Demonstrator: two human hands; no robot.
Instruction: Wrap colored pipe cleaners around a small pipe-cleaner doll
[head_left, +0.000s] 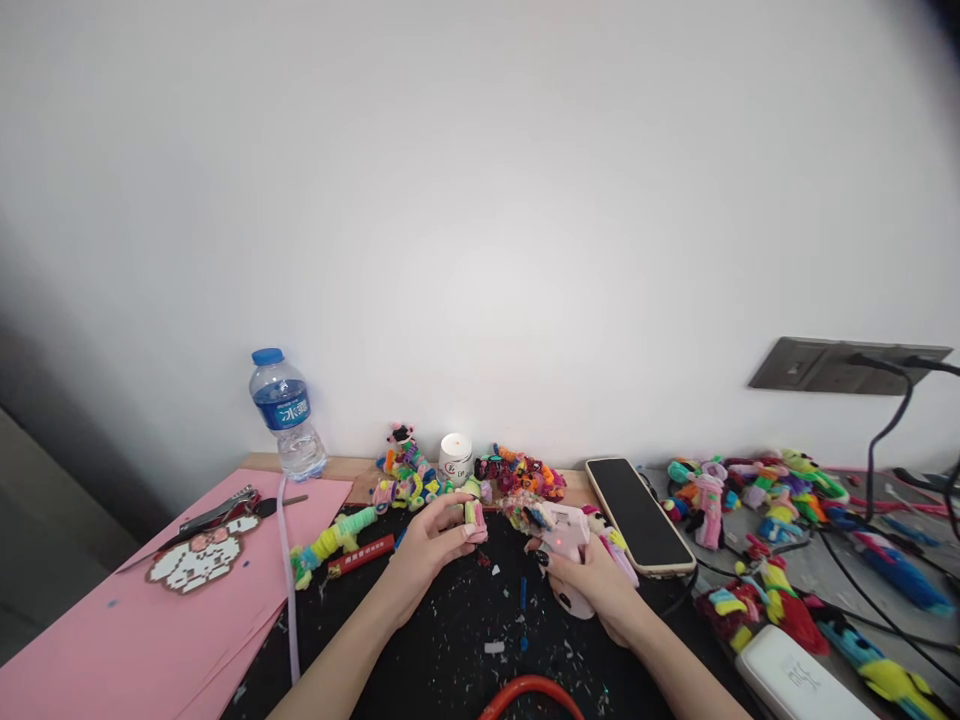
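Observation:
My left hand (pixel 439 540) is closed, its fingertips pinching a small pink and yellow-green fuzzy piece (pixel 475 520) above the black mat. To its right, my right hand (pixel 585 580) is wrapped around a pale pink, gun-shaped tool (pixel 566 532) with a small red light. The tool's front end points toward the left hand, and the two are apart. Behind that front end lies a mottled fuzzy bundle (pixel 521 508), partly hidden. Small clippings and a short white stub (pixel 493 648) are scattered on the black mat (pixel 442 650) below both hands.
Pink sheets (pixel 150 640) with scissors (pixel 217 512) and a water bottle (pixel 291 415) are at left. A paper cup (pixel 455 458) stands by the wall. A phone (pixel 641 515), several pipe-cleaner figures (pixel 709 500), black cables and a white power bank (pixel 799 675) lie at right.

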